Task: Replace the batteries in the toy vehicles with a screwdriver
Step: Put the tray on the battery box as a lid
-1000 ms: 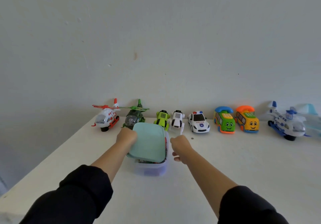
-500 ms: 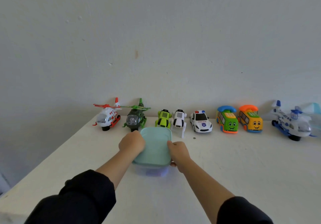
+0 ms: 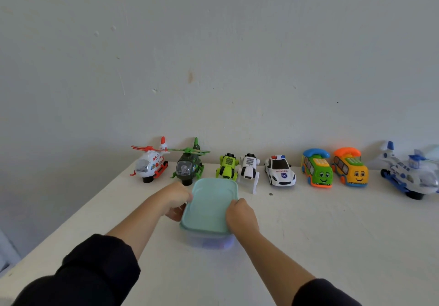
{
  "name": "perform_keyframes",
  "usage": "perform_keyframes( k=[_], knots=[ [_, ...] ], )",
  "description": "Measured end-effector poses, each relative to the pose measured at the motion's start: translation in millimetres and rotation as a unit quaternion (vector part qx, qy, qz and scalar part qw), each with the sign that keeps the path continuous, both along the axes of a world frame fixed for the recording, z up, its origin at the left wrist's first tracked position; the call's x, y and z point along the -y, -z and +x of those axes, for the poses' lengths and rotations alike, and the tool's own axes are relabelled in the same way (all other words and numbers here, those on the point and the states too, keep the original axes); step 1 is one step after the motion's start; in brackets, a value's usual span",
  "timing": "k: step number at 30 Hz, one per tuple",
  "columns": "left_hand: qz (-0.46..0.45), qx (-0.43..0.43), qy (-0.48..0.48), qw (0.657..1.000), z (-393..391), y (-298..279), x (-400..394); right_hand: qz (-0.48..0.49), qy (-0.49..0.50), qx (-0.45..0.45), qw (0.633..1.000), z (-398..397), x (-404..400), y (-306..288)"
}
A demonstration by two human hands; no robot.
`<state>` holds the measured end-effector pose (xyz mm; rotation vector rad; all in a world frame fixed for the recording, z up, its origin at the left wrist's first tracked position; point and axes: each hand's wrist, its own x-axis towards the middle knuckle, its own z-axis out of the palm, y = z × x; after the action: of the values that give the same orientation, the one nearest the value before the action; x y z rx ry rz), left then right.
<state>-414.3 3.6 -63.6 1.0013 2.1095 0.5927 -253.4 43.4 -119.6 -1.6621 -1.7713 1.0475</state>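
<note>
Teal-lidded box between two hands, eight toys behind.

one head-worn view looks forward and down over the white table. it faces the wall, close above both forearms.

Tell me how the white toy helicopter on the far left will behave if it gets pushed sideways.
The white helicopter seems to stand on one small black foot under its belly, so it would probably tip or pivot rather than slide. Its thin red rotor blades look flexible and may bend or snag the green helicopter close beside it. Being hollow-looking plastic, it is likely light.
</note>
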Motion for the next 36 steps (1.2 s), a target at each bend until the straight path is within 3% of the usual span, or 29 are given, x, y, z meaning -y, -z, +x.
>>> perform_keyframes(
  k=[2,5,9,13,18,24,27,31,36],
  knots=[
    [-0.062,-0.017,0.028,0.998,7.6,-4.0,5.5,0.0,0.0,0.009,1.0,-0.7,0.8,-0.9],
    [-0.067,-0.03,-0.028,0.997,24.0,5.0,3.9,0.002,0.013,0.021,1.0,-2.3,1.2,0.0],
    [-0.008,-0.26,-0.056,0.964,39.7,36.3,4.9,0.012,0.009,0.042,0.999,-3.7,1.3,1.4],
    [0.062,-0.245,-0.069,0.965,31.3,51.3,8.3,0.01,-0.013,0.062,0.998,-2.3,1.6,-2.1],
    [0.055,-0.283,0.052,0.956,20.5,45.8,6.9,0.017,-0.044,0.138,0.989,-0.7,5.7,-9.1],
    [0.05,-0.368,0.263,0.89,44.4,30.5,9.5,0.109,-0.036,0.278,0.954,46.6,-20.2,-33.7],
    [0.072,-0.361,0.291,0.883,71.9,30.3,-1.1,0.027,-0.109,0.26,0.959,68.5,-36.0,-26.2],
    [0.087,-0.241,0.109,0.96,95.4,42.4,-21.9,0.016,-0.104,0.259,0.96,93.5,-50.3,-14.5],
    [0.068,-0.116,0.0,0.991,94.6,48.1,-39.2,0.038,-0.067,0.242,0.967,108.6,-53.4,-9.7]
  ],
)
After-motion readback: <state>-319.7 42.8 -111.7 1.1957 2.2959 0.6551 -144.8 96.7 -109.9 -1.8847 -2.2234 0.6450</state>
